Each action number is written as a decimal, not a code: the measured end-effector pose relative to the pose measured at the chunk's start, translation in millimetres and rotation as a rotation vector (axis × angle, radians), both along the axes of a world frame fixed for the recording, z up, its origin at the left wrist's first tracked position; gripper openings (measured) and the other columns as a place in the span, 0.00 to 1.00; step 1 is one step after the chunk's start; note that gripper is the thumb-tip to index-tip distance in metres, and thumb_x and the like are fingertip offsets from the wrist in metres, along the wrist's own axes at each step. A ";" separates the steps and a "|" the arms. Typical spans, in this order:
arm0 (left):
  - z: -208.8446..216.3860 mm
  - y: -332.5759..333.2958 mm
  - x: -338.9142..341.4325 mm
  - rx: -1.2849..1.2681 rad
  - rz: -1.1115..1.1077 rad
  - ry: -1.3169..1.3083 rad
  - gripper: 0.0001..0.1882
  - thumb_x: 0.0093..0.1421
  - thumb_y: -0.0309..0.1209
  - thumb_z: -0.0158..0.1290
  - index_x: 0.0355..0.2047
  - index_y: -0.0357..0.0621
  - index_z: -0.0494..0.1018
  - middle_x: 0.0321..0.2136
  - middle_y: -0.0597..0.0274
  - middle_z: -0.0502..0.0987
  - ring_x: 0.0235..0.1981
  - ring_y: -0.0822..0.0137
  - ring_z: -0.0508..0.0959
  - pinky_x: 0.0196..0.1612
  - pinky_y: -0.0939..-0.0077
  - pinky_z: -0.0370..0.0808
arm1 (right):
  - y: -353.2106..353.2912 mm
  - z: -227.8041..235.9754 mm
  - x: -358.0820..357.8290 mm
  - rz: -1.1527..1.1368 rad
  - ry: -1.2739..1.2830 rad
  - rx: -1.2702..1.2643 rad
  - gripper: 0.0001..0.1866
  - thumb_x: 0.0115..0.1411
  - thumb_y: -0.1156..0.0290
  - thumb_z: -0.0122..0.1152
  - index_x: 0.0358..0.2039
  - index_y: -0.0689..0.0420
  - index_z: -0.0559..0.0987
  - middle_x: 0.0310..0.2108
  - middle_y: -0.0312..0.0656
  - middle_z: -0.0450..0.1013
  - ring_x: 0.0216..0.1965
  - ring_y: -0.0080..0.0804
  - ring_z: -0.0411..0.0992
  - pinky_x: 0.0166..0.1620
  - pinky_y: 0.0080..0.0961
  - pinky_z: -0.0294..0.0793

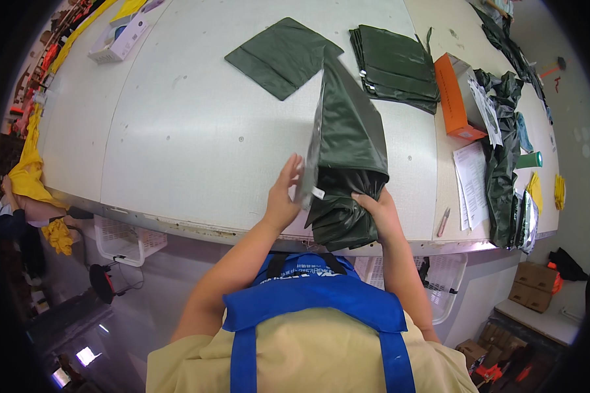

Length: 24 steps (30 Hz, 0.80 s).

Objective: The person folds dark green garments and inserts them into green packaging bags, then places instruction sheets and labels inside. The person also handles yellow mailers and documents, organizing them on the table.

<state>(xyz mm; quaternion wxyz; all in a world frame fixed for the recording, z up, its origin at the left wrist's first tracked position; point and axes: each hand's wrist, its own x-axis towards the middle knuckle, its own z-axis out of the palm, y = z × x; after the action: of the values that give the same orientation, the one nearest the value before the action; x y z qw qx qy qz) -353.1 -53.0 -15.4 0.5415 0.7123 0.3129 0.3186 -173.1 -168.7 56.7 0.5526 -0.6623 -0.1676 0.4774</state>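
Note:
A dark green bag of shiny coated fabric (351, 124) stands half upright at the table's front edge. Its lower part is bunched into folds, and a small white label (318, 192) shows near its left side. My right hand (381, 213) grips the bunched fabric, thumb on top and the other fingers hidden behind it. Beside the bag's left edge, my left hand (284, 196) has its fingers stretched upward; they are slightly blurred, and the palm faces the fabric. Whether it touches the bag's edge is hard to see.
A flat dark green folded piece (278, 59) lies beyond the bag, with a stack of similar pieces (396, 65) to its right. An orange box (455, 98), paper sheets (471, 177) and a pen-like cutter (444, 223) lie rightward. Another person's hand (8, 187) touches yellow fabric at far left.

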 end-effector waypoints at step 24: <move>9.9 -32.8 8.1 -0.160 0.052 -0.204 0.34 0.54 0.11 0.46 0.61 0.43 0.59 0.53 0.48 0.71 0.51 0.60 0.75 0.54 0.73 0.69 | 7.5 -12.9 5.4 -0.339 0.416 0.130 0.16 0.54 0.75 0.55 0.44 0.66 0.73 0.39 0.45 0.74 0.37 0.33 0.75 0.39 0.28 0.76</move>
<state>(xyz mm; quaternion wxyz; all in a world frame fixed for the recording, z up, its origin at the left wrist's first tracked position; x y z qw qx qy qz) -345.0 -85.8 -5.5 0.6171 0.6223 0.2990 0.3776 -167.7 -161.2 43.8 0.6886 -0.5318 0.0325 0.4919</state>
